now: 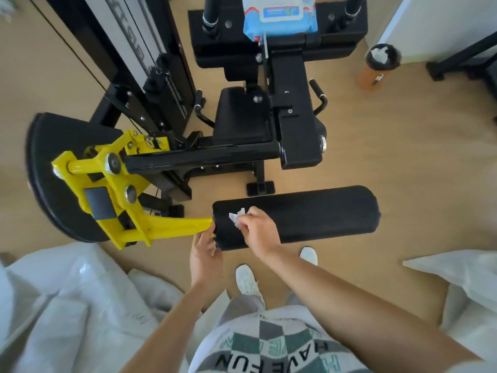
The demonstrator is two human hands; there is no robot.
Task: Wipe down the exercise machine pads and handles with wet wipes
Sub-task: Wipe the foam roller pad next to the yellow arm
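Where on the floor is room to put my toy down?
The bare floor between the bin and the roller pad is free. It is crowded near the yellow lever, where the left hand and right hand with its wipe work, and by the white bags.

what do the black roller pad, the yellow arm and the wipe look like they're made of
The roller pad looks like foam under black vinyl or leatherette: smooth, matte, rounded at the end. The yellow arm looks like painted metal: glossy, hard-edged, bolted. The wipe looks like thin white nonwoven cloth or paper, crumpled under the right hand.
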